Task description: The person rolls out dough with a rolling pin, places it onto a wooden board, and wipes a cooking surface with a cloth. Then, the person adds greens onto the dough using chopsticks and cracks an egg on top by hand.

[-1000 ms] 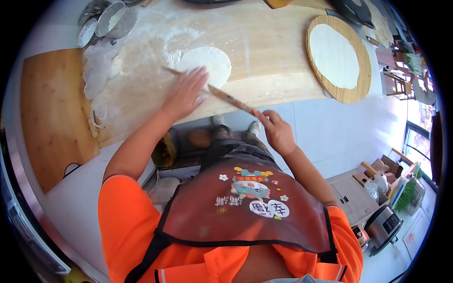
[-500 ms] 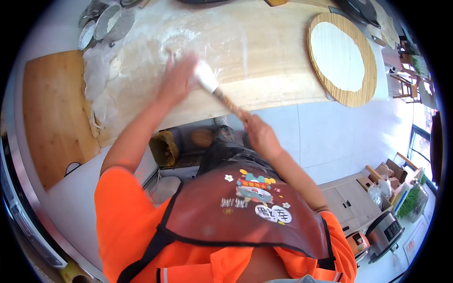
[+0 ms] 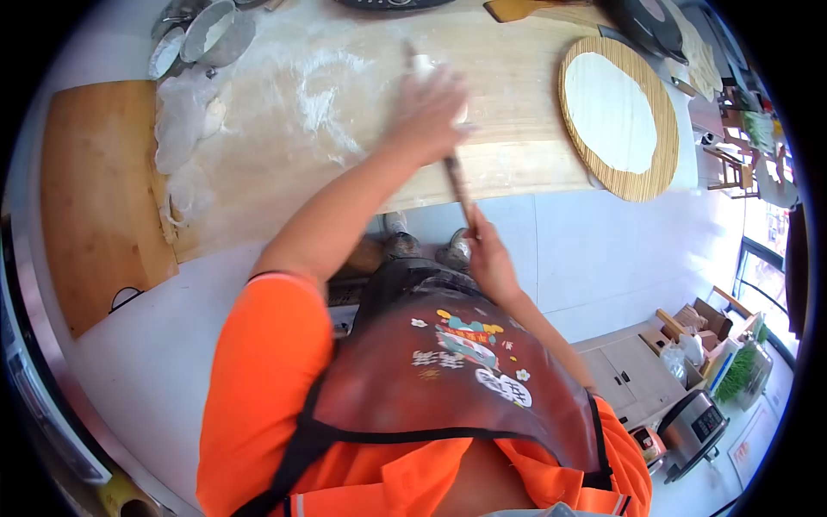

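A long wooden rolling pin runs from the worktop out past its front edge, slanting toward my body. White dough is around its far part and shows at the fingers of my left hand. My left hand lies over this dough-covered part, blurred by motion, fingers seemingly spread and flat. My right hand is closed around the near end of the pin, in front of the table edge. The hand hides much of the dough.
Flour streaks the wooden worktop. On the right lies a round slatted board bearing a flat dough sheet. Bowls and a plastic bag sit at left. A wooden spatula and black pan lie at the back.
My left hand has moved right and away from me, along with the dough-wrapped part of the pin. The pin now points more straight ahead. My right hand keeps its grip, shifted slightly right.
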Tool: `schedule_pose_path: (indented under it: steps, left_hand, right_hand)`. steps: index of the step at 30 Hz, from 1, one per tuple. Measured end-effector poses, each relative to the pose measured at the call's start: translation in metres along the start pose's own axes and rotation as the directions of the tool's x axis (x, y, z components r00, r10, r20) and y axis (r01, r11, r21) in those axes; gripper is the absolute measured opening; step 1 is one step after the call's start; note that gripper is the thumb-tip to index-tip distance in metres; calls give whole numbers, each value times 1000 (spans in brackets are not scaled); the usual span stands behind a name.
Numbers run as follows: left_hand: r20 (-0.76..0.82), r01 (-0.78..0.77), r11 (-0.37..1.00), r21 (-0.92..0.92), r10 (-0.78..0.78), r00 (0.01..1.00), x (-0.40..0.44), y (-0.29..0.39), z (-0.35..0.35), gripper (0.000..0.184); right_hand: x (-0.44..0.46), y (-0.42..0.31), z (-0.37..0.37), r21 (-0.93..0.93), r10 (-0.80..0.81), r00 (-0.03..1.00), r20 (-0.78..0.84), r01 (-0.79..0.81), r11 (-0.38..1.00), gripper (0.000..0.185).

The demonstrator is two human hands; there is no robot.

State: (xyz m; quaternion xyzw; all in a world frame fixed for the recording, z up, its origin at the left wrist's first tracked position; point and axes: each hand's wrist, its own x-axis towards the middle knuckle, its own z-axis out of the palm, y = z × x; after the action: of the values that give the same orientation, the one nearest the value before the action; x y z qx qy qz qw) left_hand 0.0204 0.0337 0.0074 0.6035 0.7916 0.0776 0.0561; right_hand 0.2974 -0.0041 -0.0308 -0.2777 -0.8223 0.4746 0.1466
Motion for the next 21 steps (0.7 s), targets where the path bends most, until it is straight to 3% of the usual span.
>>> schedule_pose_path:
  steps: [1, 3, 4, 5, 6, 8, 10, 11, 12, 14, 15, 16, 17, 18, 19, 21]
  left_hand:
    - [-163, 29, 1000, -8, -29, 986, -29, -22, 5, 58]
    - [-176, 207, 967, -147, -231, 957, -73, -71, 25, 53]
    - [0, 449, 656, -607, -565, 825, -85, -75, 4, 49]
    - [316, 537, 98, -838, -715, 624, -93, -71, -16, 46]
    - [412, 521, -81, -850, -719, 559, -92, -71, -23, 44]
    - [600, 433, -426, -794, -666, 443, -94, -73, -29, 42]
    - [595, 521, -316, -793, -586, 550, -92, -78, -21, 41]
    - [592, 552, -257, -793, -536, 601, -86, -81, -15, 40]
    - [563, 442, -351, -826, -541, 624, -71, -83, -16, 37]
    - [434, 166, -456, -874, -584, 686, -27, -93, -23, 33]
    - [0, 221, 305, -926, -588, 809, -4, -103, -10, 32]
    - [-318, 107, 890, -443, -267, 910, 13, -106, 0, 32]
    - [-72, 206, 807, -553, -292, 954, 23, -81, -7, 39]
    - [-194, 5, 959, -284, -63, 979, 8, -73, 10, 44]
    - [-240, -191, 981, 27, 192, 952, -12, -65, 26, 50]
    - [-40, -154, 983, -96, 151, 988, -60, -68, 6, 58]
  right_hand:
    - [7, -18, 8, 132, 97, 988, 119, -113, 985, 59]
    - [29, -45, 23, 230, 106, 967, 234, -161, 960, 61]
    - [38, -51, 35, 225, -6, 981, 195, -39, 974, 61]
    - [46, -54, 39, 212, -117, 980, 159, 82, 974, 61]
    - [55, -52, 40, 146, -168, 980, 107, 152, 978, 57]
    - [75, -37, 15, -135, -128, 985, 113, 143, 980, 51]
    - [100, -22, -33, -455, -63, 995, 83, 94, 886, 45]
    - [109, -7, -61, -553, -168, 985, 24, 153, 819, 44]
    - [112, 4, -86, -596, -259, 966, -10, 202, 777, 45]
    - [110, 11, -109, -605, -282, 958, 61, 260, 753, 48]
    - [107, 8, -113, -606, -280, 955, 100, 281, 744, 49]
    - [105, 6, -113, -600, -271, 957, 107, 279, 750, 51]
    - [104, 2, -109, -591, -268, 957, 110, 280, 756, 52]
    - [102, -1, -107, -578, -266, 957, 112, 281, 766, 54]
    - [96, -2, -106, -568, -261, 957, 129, 288, 771, 55]
    - [73, -3, -104, -544, -245, 957, 152, 289, 788, 58]
